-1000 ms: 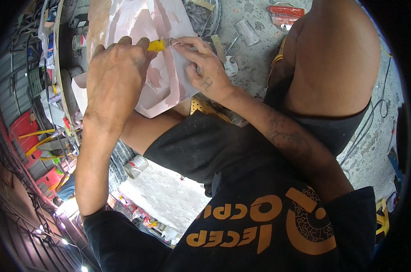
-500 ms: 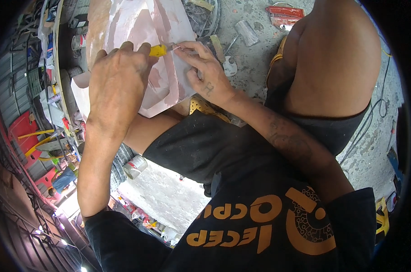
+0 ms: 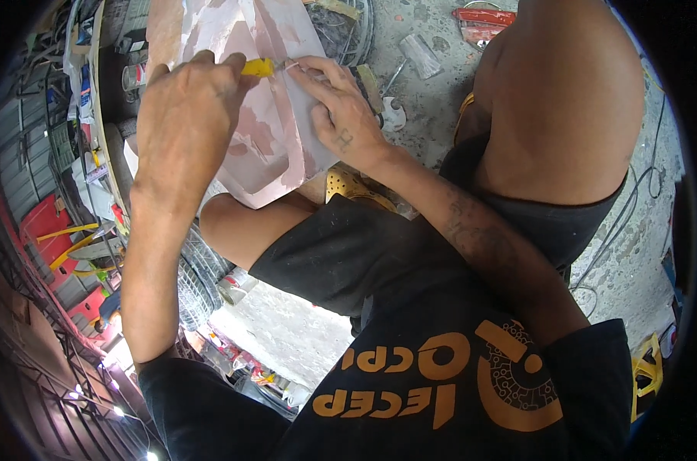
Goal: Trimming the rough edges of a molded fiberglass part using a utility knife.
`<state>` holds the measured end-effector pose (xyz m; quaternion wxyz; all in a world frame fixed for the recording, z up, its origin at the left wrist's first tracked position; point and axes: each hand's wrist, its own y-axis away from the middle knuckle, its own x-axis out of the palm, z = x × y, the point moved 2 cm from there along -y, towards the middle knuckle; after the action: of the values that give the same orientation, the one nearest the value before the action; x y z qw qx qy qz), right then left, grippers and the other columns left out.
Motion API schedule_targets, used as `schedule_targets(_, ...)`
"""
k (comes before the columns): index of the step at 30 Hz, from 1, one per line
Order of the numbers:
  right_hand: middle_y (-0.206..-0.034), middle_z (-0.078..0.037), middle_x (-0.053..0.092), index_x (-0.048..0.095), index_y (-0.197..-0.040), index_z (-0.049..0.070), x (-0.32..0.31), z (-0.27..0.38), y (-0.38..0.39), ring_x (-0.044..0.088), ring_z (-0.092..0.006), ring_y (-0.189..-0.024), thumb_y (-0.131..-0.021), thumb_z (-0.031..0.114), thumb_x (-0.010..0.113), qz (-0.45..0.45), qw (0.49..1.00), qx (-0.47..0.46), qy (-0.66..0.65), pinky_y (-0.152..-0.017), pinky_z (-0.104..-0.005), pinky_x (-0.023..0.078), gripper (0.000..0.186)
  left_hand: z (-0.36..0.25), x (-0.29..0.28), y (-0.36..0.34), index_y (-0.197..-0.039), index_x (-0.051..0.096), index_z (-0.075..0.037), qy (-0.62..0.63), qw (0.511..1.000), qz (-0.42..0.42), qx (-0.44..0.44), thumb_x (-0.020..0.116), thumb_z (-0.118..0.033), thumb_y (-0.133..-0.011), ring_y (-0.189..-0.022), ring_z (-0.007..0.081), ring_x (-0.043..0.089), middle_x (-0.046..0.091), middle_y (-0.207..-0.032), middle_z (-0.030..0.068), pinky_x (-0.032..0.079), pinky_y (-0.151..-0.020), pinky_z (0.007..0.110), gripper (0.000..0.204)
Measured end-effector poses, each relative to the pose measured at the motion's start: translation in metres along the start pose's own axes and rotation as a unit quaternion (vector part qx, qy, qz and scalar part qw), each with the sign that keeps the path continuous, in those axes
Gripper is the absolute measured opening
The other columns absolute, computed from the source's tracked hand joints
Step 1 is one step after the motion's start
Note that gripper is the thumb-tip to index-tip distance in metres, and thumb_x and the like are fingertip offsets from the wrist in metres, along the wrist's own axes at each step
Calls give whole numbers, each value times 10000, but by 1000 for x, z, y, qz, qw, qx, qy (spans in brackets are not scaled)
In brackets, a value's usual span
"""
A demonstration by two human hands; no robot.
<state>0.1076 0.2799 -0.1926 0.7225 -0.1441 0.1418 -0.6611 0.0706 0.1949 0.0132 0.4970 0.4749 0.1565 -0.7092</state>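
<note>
Left hand (image 3: pixel 185 111): fingers were clamped on yellow, cylindrical-handled tool (image 3: pixel 258 67). Right hand (image 3: pixel 345 115): fingers lay apart, just beyond it. Patchy pink-and-white moulded panel (image 3: pixel 260 127): lay beneath both; light, steady pressure probably served best.

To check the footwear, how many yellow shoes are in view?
2. One shoe appears beside the lower right edge of the pinkish panel; the other shoe is mostly hidden behind the right leg. Others may be hidden.
</note>
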Motion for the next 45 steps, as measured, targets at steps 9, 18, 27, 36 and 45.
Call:
schedule_targets(9,-1397,-141,534,620,-1374,28,5,-8,-7,537,-340,-1240,-787,-66,475,-29,1000,-2,0,-1105,-405,437,612,6,-1,-9,-1130,729,-99,29,999,13,-4,662,-279,-970,-785,370,667,685,-858,154,509,-723,458,250)
schedule_targets(18,-1399,-139,540,624,-1367,15,1,-3,2,549,-333,-1233,-779,-72,481,-14,1000,0,-6,-1090,-408,452,612,-3,-3,0,-1124,727,-84,18,999,25,-7,661,-274,-975,-765,368,646,660,-828,155,505,-741,446,250)
schedule_targets(27,-1397,-151,542,632,-1360,7,-3,-2,12,556,-343,-1242,-765,-81,488,-1,1000,-2,-4,-1097,-413,451,618,-14,-3,8,-1100,717,-77,21,999,32,-18,664,-261,-976,-739,368,640,649,-808,150,501,-735,455,228)
schedule_targets(36,-1390,-143,544,617,-1389,34,-7,1,24,545,-360,-1226,-778,-67,500,17,1000,14,-12,-1073,-423,466,631,-25,-8,15,-1108,716,-58,33,998,47,-22,659,-259,-982,-709,352,639,644,-786,150,482,-714,434,244)
schedule_targets(45,-1386,-144,542,601,-1425,57,-10,3,11,536,-353,-1243,-769,-87,481,8,1000,25,3,-1106,-396,452,682,-12,-8,1,-1097,723,-81,28,998,50,-14,668,-263,-976,-703,348,642,646,-785,148,481,-712,436,226)
